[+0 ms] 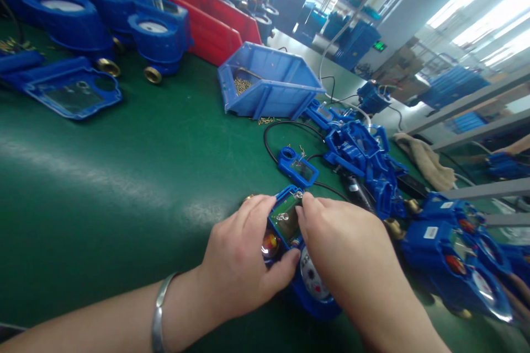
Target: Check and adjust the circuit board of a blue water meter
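Observation:
A blue water meter (317, 303) with a round white dial stands on the green table, its rectangular electronics housing open on top. Inside that housing a green circuit board with a dark display (286, 222) shows. My left hand (244, 253) grips the housing from the left, thumb at its near edge, fingers along its far side. My right hand (343, 248) is closed at the housing's right edge, fingertips pressed together; whatever they pinch is hidden. Just beyond the hands lies a small blue cover (297, 168) with a clear window and a few screws on it.
A light-blue bin (285, 96) holds small brass screws, with more spilled before it. Behind it is a red bin (207, 38). Blue covers (358, 146) pile up at right, beside a black-handled tool (358, 193). More meters (451, 253) stand right and left (155, 38).

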The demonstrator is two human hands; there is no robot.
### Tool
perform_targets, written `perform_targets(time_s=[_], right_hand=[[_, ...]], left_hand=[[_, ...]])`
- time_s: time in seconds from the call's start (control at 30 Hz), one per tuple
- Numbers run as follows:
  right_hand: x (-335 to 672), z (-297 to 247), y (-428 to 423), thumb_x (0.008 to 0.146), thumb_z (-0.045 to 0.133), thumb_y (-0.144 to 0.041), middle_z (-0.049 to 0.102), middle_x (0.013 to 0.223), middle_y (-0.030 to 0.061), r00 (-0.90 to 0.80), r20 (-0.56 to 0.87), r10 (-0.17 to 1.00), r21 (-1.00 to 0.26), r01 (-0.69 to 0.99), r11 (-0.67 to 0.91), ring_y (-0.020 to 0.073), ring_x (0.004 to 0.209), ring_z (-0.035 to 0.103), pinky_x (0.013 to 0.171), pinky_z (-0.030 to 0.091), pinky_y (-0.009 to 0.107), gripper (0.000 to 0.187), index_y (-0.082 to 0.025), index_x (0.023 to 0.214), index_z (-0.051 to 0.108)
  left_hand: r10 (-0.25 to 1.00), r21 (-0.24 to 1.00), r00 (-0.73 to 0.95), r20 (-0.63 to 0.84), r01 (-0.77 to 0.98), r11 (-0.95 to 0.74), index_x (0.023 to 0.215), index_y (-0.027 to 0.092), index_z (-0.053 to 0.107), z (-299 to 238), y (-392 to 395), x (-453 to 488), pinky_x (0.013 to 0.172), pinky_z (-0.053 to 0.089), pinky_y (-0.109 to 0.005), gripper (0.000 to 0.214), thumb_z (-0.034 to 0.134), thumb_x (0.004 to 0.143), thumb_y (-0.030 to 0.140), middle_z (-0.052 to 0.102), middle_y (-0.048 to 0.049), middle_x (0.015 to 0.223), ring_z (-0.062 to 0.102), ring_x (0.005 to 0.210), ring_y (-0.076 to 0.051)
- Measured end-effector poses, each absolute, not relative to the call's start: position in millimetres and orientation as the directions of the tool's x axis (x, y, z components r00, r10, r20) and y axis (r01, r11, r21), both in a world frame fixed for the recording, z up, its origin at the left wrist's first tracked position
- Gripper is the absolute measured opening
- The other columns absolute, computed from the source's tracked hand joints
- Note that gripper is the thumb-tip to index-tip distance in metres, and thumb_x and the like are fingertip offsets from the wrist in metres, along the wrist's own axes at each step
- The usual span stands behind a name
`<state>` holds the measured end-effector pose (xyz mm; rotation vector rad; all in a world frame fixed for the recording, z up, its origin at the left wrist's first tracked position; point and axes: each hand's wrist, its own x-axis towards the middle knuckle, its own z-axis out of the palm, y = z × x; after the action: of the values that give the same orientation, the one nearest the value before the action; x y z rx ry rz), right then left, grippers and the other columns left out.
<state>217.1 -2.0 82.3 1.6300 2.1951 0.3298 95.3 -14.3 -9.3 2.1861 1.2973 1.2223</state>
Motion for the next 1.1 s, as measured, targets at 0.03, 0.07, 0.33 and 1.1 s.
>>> perform_targets(time_s=[0.03,0.07,0.33,1.1], right_hand=[[218,83,-2,0.074,0.055,-0.006,0.067,0.069,0.0086,-0.265,-0.183,0.947,0.402,0.859,0.318,0.0207,0.060,0.064,0.049,0.040,0.026,0.014,-0.011,0.079,0.067],[219,83,-3,0.074,0.055,-0.006,0.068,0.070,0.0087,-0.279,-0.189,0.942,0.398,0.855,0.333,0.0208,0.062,0.064,0.050,0.041,0.026,0.014,-0.011,0.080,0.067],[224,70,-10,0.080,0.052,-0.009,0.067,0.068,0.0080,-0.332,-0.024,0.943,0.394,0.864,0.314,0.0205,0.062,0.064,0.053,0.045,0.027,0.016,-0.009,0.085,0.068],[238,78,-21,0.080,0.054,-0.008,0.070,0.091,0.0064,-0.325,-0.030,0.945,0.140,0.935,0.326,0.0178,0.074,0.066,0.064,0.049,0.027,0.017,-0.015,0.089,0.067]], left_hand=[[0.830,0.635,0.223,0.512,0.552,-0.540,0.112,0.008,0.044,-10,-16,96,0.081,0.055,-0.040,0.048,0.055,0.076,0.038,0.062,-0.0176,0.103,0.061,0.098,-0.028],[0.829,0.637,0.218,0.515,0.550,-0.541,0.110,0.008,0.043,-10,-17,96,0.079,0.056,-0.041,0.048,0.054,0.076,0.039,0.062,-0.0180,0.102,0.062,0.096,-0.029],[0.829,0.613,0.162,0.535,0.601,-0.513,0.105,0.011,0.043,-9,-19,103,0.068,0.058,-0.040,0.043,0.050,0.076,0.041,0.063,-0.0161,0.092,0.065,0.084,-0.028],[0.789,0.933,0.593,0.159,0.170,-0.316,0.136,0.014,0.026,-14,2,87,0.099,0.040,-0.048,0.097,0.072,0.055,0.039,0.041,-0.0180,0.136,0.043,0.123,-0.033]])
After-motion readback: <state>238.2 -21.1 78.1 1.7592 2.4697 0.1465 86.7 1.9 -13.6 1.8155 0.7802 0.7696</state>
